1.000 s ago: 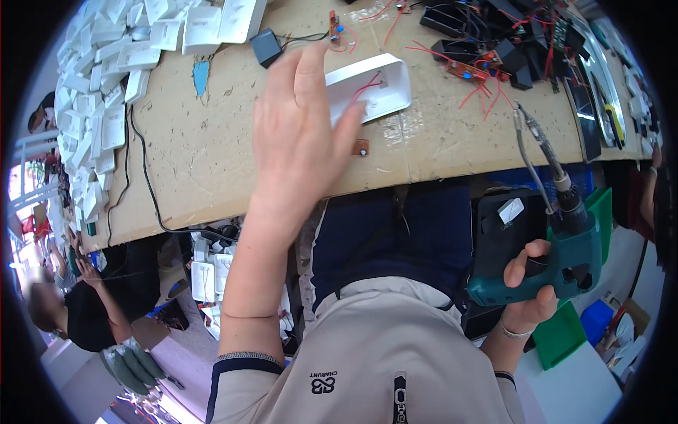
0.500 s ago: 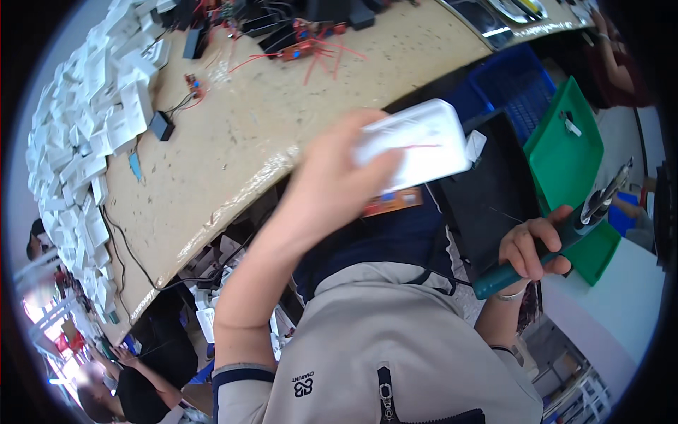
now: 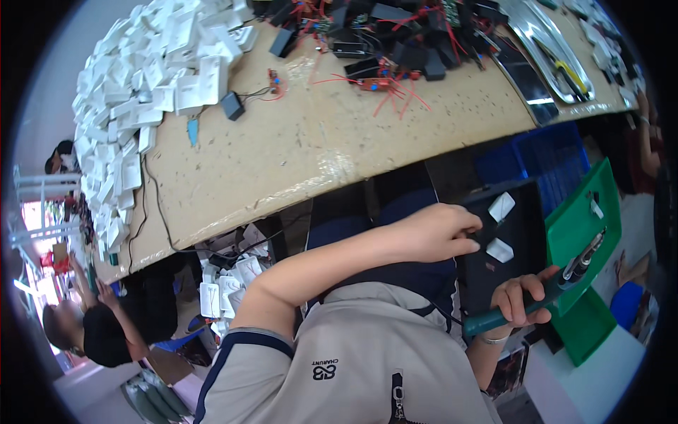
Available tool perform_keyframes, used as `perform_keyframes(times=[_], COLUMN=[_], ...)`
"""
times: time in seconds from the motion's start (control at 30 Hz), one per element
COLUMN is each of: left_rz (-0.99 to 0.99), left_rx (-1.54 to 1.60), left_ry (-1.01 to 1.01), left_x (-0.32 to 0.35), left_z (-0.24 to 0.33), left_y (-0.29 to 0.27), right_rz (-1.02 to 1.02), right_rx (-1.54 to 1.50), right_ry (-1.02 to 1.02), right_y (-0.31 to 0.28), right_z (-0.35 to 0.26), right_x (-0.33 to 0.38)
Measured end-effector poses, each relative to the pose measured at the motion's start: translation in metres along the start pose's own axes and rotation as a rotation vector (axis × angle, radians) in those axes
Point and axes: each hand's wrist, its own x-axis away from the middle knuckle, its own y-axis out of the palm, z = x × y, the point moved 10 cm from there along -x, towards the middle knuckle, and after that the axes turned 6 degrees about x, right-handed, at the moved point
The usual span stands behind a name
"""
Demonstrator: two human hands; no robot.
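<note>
My left hand reaches across my lap to the left edge of a black tray. Its fingers are loosely bent, with a gap between thumb and forefinger and nothing visible in them. Two small white plastic cases lie in that tray: a farther case and a nearer case just beyond my fingertips. On the right, my right hand wraps round the green handle of an electric screwdriver. Its metal tip points up and to the right, over a green tray.
White plastic cases heap up on the workbench at left. Black boxes and red-wired circuit boards lie at the back. A metal tray holds pliers. A blue crate stands beyond the black tray. Co-workers sit at left and right.
My left hand has let go of the white case and moved right to the black tray, where two cases now show. The bench sits lower in view. My right hand keeps the screwdriver.
</note>
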Motion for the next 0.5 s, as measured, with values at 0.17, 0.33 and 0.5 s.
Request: perform_keyframes(times=[0.17,0.33,0.5], left_rz=[0.726,1.304,1.350], left_rx=[-0.051,-0.560,-0.965], left_ry=[-0.149,-0.131,-0.296], left_x=[0.136,0.247,0.260], left_z=[0.021,0.031,0.020], left_y=[-0.168,-0.291,-0.360], right_rz=[-0.106,-0.202,-0.254], right_rx=[-0.018,-0.048,-0.030], right_ry=[0.124,0.249,0.328], right_y=[0.000,0.013,0.021], right_z=[0.044,0.084,0.108], right_x=[-0.047,-0.081,-0.099])
